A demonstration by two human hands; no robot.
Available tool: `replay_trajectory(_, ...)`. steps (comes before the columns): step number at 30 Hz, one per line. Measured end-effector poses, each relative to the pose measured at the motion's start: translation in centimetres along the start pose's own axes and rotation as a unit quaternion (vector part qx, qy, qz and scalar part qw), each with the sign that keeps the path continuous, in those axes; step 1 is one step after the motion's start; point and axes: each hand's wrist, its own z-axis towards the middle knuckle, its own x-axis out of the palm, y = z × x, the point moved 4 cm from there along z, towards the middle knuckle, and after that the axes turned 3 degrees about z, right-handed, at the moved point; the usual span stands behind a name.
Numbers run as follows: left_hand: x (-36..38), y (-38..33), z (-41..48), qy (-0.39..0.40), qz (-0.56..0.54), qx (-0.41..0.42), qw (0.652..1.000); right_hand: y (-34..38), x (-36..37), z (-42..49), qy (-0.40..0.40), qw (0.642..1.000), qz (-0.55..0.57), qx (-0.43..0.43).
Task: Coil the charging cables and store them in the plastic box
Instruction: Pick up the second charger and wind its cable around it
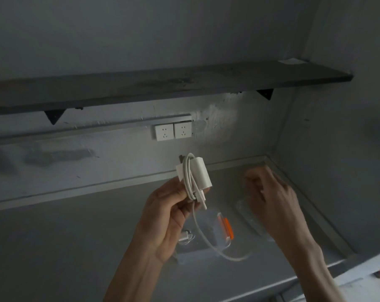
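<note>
My left hand point(167, 214) holds up a white charger point(201, 173) with its white cable point(190, 179) coiled around it. The cable's loose tail point(206, 240) hangs down in a loop to the grey surface. Below it lies a clear plastic box part with an orange latch point(228, 228). To the right, my right hand point(272, 192) has its fingers curled on the far edge of a second clear plastic piece point(253, 223). I cannot tell whether that piece is the lid or the box. Another small white charger with cable point(185, 237) lies on the surface by my left wrist.
The grey work surface point(75, 247) ends at a back wall with two white sockets point(173, 131). A dark shelf point(163, 83) hangs overhead. A side wall point(337, 171) closes the right. A white ledge with a small red item point(379, 273) sits at the lower right.
</note>
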Motion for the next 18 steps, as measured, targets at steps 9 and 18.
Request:
replay_trajectory(9, -0.2, -0.1, -0.2, -0.064, -0.006, 0.041, 0.997, 3.9, 6.9, -7.1, 0.292, 0.833, 0.462, 0.085)
replay_trajectory(18, -2.7, -1.3, 0.8, -0.173, 0.214, 0.128, 0.953, 5.7, 5.4, -8.6, 0.187, 0.96, 0.202, -0.054)
